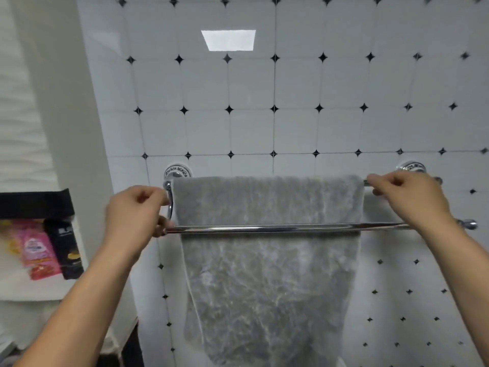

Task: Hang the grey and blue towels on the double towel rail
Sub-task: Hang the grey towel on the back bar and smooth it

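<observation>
While both hands sit at the ends of the rail, neither plainly grips anything: the left hand (135,210) is loosely curled beside the left bracket, its fingertips near the left edge of the grey towel (267,260); the right hand (407,197) is curled at the towel's upper right corner, finger and thumb close together as if pinching the hem or the back bar, though which it touches I cannot tell.

The grey towel lies between the hands, draped over the back bar (366,183) of the double rail and hanging down behind the front bar (291,229); its long axis runs downward, its top fold level from left to right, spanning most of the gap between the hands. Both hands are about equally near it, one at each top corner; the right looks the closer to the cloth.

The front bar is bare and lies just below the knuckles, crossing in front of the towel; by my reading it waits for the blue towel, which is nowhere in view, so the task seems about half done; the coming move likely calls for letting go here and reaching away for that second towel.

Further out, tiled wall (291,102) stands behind; a shelf (37,287) at far left carries a pink packet (37,250) and a black box (67,247).
</observation>
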The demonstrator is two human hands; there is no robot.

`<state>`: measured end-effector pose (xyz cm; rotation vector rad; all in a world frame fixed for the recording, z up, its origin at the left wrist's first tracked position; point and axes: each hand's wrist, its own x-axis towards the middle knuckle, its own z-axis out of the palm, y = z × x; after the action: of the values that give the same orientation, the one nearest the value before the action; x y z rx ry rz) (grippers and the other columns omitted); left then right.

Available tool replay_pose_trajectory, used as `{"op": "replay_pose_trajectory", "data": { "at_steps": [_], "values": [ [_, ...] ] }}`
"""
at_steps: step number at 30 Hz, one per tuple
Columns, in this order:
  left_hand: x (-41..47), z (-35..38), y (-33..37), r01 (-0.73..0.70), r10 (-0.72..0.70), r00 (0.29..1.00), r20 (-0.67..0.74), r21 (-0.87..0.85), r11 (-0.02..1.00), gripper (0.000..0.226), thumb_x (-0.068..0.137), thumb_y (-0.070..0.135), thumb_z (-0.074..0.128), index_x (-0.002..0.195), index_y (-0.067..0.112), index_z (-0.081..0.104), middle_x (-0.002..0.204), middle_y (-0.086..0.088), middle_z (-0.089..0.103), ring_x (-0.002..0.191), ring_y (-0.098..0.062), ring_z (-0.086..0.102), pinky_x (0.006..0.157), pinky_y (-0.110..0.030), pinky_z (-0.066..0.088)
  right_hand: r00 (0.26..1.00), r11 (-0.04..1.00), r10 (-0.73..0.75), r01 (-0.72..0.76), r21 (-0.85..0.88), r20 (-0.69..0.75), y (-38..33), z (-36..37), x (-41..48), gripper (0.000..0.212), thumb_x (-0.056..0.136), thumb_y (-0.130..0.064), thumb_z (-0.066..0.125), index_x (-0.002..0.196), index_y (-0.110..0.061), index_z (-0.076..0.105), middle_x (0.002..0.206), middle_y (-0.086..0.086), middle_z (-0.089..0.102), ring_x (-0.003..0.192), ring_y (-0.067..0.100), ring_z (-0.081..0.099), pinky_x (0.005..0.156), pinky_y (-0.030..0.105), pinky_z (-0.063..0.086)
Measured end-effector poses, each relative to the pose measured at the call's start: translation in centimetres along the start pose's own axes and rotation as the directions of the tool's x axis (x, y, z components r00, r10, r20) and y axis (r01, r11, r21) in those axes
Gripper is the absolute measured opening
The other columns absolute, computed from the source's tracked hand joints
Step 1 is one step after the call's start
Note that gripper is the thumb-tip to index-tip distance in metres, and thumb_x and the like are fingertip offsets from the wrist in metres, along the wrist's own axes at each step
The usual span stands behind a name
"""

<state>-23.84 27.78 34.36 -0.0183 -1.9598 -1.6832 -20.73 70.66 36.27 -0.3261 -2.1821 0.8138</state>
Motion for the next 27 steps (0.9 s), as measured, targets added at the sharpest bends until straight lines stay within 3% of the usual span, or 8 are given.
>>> {"op": "replay_pose_trajectory", "data": {
  "at_steps": [3,6,9,13,15,19,22,27],
  "values": [
    [2.0,1.7,1.4,0.231,-0.222,0.960,0.170,-0.039,0.972,0.023,0.085,0.012,0.061,0.098,-0.006,0.062,0.076,-0.018,0.072,0.046,-0.030,0.068,0.034,-0.021,0.037,0.971,0.971,0.145,-0.176,0.160,0.189,-1.9,1.3,1.4,0.052,0.079,-0.050,0.071,0.078,0.002,0.072,0.083,0.019,0.073,0.083,0.034,0.068,0.068,0.033,0.047],
    [2.4,2.4,1.6,0.371,-0.324,0.903,0.281,-0.133,0.919,0.031,0.090,0.007,0.059,0.116,-0.007,0.053,0.105,-0.019,0.058,0.059,-0.033,0.073,0.034,-0.022,0.047,0.950,0.915,0.208,-0.272,0.297,0.232,-2.4,2.2,1.6,0.054,0.077,-0.032,0.080,0.095,0.017,0.066,0.089,0.022,0.071,0.074,0.027,0.062,0.053,0.027,0.036],
    [2.8,2.9,1.4,0.393,-0.345,0.898,0.274,-0.145,0.908,0.032,0.089,0.006,0.059,0.117,-0.007,0.051,0.104,-0.020,0.058,0.057,-0.030,0.073,0.034,-0.022,0.048,0.938,0.888,0.225,-0.309,0.339,0.265,-2.0,1.6,1.8,0.044,0.079,-0.026,0.079,0.098,0.012,0.068,0.085,0.012,0.062,0.065,0.022,0.051,0.054,0.026,0.031],
    [3.0,3.9,1.3,0.354,-0.335,0.920,0.201,-0.068,0.933,0.022,0.083,0.011,0.063,0.102,0.001,0.062,0.082,-0.009,0.062,0.041,-0.016,0.052,0.034,-0.017,0.036,0.945,0.903,0.243,-0.303,0.304,0.220,-0.8,-0.1,2.3,0.021,0.081,-0.022,0.075,0.076,-0.005,0.065,0.074,0.007,0.062,0.060,0.014,0.051,0.049,0.022,0.035],
    [3.0,4.4,1.6,0.334,-0.317,0.925,0.207,-0.049,0.941,0.015,0.079,0.011,0.064,0.093,0.007,0.064,0.076,-0.007,0.061,0.049,-0.018,0.052,0.044,-0.021,0.043,0.959,0.947,0.198,-0.240,0.215,0.201,-0.4,-0.4,2.7,0.026,0.083,-0.026,0.075,0.072,-0.004,0.066,0.078,0.011,0.067,0.067,0.020,0.059,0.053,0.016,0.046],
    [2.8,5.6,1.8,0.330,-0.306,0.904,0.298,-0.035,0.943,0.025,0.071,-0.004,0.045,0.068,0.009,0.066,0.065,-0.005,0.066,0.059,-0.021,0.064,0.067,-0.029,0.048,0.999,0.950,-0.038,0.045,-0.309,0.030,-0.6,-0.8,3.4,0.024,0.077,-0.050,0.068,0.084,-0.027,0.062,0.089,-0.006,0.065,0.089,0.026,0.059,0.078,0.038,0.046],
    [3.2,6.7,1.9,0.362,-0.321,0.891,0.321,-0.075,0.929,0.040,0.075,-0.013,0.039,0.053,0.010,0.061,0.051,-0.003,0.057,0.046,-0.018,0.059,0.060,-0.027,0.050,0.929,0.884,-0.298,0.356,-0.302,0.222,-2.0,0.1,4.0,0.018,0.083,-0.042,0.067,0.100,-0.038,0.067,0.104,-0.009,0.066,0.105,0.027,0.058,0.087,0.040,0.043],
    [3.3,7.4,1.2,0.358,-0.296,0.903,0.310,-0.163,0.920,0.033,0.081,-0.017,0.051,0.063,0.010,0.059,0.047,-0.002,0.060,0.043,-0.015,0.060,0.053,-0.024,0.051,0.853,0.865,-0.341,0.449,-0.224,0.395,-2.4,1.5,5.5,0.020,0.088,-0.026,0.064,0.078,-0.043,0.059,0.090,-0.006,0.068,0.096,0.022,0.057,0.084,0.039,0.045]
  ]
}}
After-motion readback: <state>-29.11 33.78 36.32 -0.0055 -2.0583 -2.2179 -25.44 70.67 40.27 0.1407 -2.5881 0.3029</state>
